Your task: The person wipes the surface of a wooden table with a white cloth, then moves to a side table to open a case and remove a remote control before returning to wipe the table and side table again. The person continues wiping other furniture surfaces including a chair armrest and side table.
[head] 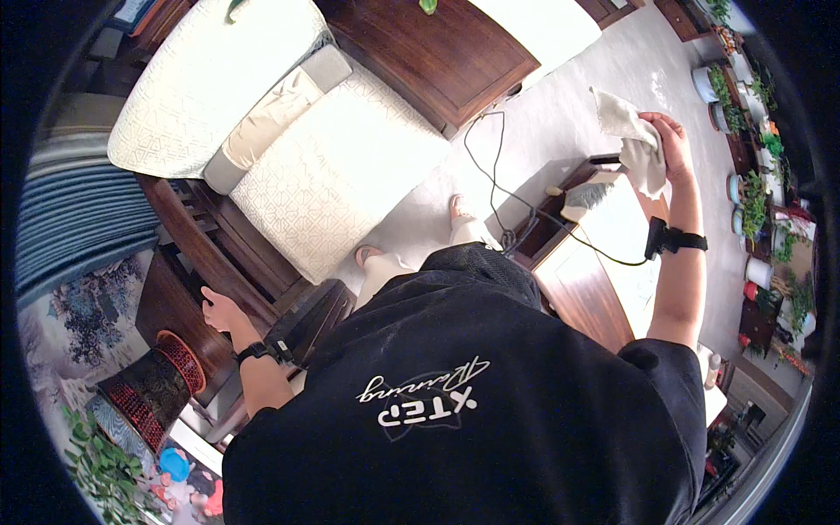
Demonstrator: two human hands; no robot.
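Note:
My right hand (671, 146), raised at the upper right, pinches a pale cloth (635, 147) that hangs in folds beside the fingers. Under it stands a low wooden table (581, 282) bearing a pale tissue pack (586, 200), whose exact kind is hard to tell. On the left, my left hand (222, 310) is held near the curved wooden armrest (210, 246) of a chair, with no object seen in it; whether it touches the wood cannot be told. A patterned cream seat cushion (341, 170) lies ahead of me.
A black cable (495, 164) loops over the grey floor (558, 118) to the strap on my right wrist. A dark wooden table (440, 52) stands ahead. Potted plants (751, 197) line the right side. A patterned drum-shaped object (151, 387) stands at the lower left, near blue curtains (85, 223).

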